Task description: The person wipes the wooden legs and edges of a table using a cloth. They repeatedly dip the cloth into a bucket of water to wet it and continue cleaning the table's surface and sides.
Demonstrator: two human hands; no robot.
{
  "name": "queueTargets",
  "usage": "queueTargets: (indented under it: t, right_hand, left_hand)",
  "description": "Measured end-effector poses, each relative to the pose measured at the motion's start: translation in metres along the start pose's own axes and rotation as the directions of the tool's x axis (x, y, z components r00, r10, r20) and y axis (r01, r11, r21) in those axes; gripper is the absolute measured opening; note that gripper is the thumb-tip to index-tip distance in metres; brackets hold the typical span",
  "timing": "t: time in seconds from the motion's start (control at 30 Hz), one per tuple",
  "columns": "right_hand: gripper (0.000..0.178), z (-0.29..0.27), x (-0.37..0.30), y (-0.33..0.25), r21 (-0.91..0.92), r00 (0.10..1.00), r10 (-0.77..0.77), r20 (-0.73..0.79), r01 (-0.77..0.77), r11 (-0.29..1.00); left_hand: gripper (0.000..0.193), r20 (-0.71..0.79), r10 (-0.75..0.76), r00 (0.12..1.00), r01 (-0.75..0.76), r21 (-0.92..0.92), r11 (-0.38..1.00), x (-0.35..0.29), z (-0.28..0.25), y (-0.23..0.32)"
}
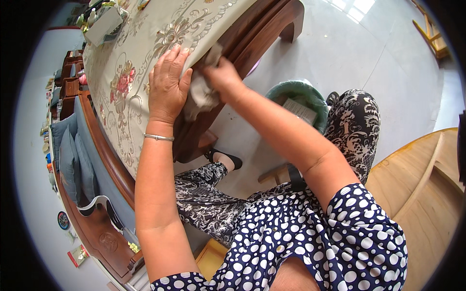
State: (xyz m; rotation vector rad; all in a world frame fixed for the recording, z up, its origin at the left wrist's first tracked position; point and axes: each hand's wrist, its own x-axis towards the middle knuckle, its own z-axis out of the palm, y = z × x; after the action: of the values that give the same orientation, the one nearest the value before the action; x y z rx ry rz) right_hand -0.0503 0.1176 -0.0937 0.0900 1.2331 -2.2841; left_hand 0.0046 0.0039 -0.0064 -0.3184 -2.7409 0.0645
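Note:
My left hand (170, 80) lies flat on the cream tablecloth (141, 29), which is patterned with flowers and scrolls. Its fingers are stretched out near the cloth's edge, and a thin bangle circles the wrist. Close beside it, my right hand (224, 80) is closed on a greyish cleaning rag (203, 94). The rag is pressed against the dark brown wooden side of the table (257, 36), just below the cloth. Motion smears the right fingers and part of the rag.
A green bin (286, 87) with a plastic liner and something boxy inside stands by my knee. A round wooden tabletop (417, 179) is at the right, a wooden stool (432, 36) at the far right. To the left stands a wooden sofa (97, 131) with blue-grey cushions (73, 155).

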Motion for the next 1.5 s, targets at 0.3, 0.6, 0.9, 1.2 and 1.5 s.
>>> queueTargets:
  t: [0.3,0.6,0.9,1.2,1.5]
  right_hand:
    - [0.039,-0.082,0.093,-0.091,0.140,0.903,-0.314,-0.292,0.365,0.920]
    - [0.046,-0.022,0.044,-0.016,-0.229,0.778,-0.599,-0.188,0.558,0.797]
    - [0.057,-0.029,0.015,0.006,-0.219,0.999,0.006,0.049,0.005,0.976]
    - [0.038,-0.061,-0.036,-0.090,-0.344,0.979,0.156,0.134,-0.102,0.933]
    - [0.033,-0.092,-0.037,-0.088,-0.290,0.989,0.092,0.114,-0.055,0.955]
  left_hand:
    - [0.040,0.007,-0.002,1.000,0.002,-0.020,1.000,0.007,-0.004,0.004]
    - [0.041,0.025,-0.029,0.999,0.029,-0.010,1.000,0.004,-0.014,0.006]
    - [0.055,-0.079,-0.006,0.997,0.006,-0.008,1.000,0.001,-0.016,0.007]
    - [0.054,-0.075,-0.017,0.997,0.015,-0.017,1.000,-0.010,-0.018,0.007]
    - [0.051,0.124,-0.071,0.990,0.084,-0.099,0.992,0.004,-0.036,0.013]
